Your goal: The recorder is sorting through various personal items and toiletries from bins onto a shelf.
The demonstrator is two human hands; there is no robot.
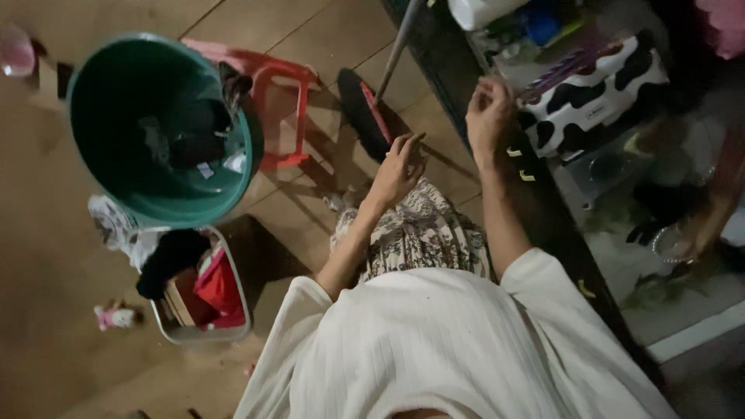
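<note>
the left hand (400, 167) hangs at the centre of the frame, fingers loosely curled and a little apart, holding nothing that shows; the right hand (489, 116) sits up and to the right of it, over the dark table edge (543, 209), fingers bent in toward the thumb; whether it pinches something small i cannot tell, the frame being dim and blurred there.

the nearest thing to both is the broom (372, 109), lying on the tiled floor (326, 39) just up and left of the left hand; its dark head lies nearly touching the left fingertips, and its pale handle runs up and to the right toward the top edge, so the long axis goes from centre to upper middle, head end pointing down toward the person; the left hand is the nearer one, the right lies across the handle's line on the table side.

at upper left a green bucket (101, 147) with dark cloth in it rests against a red stool (283, 93); below it a small basket (233, 330) of clothes; at upper right a black-and-white patterned box (613, 85) on the table.
</note>
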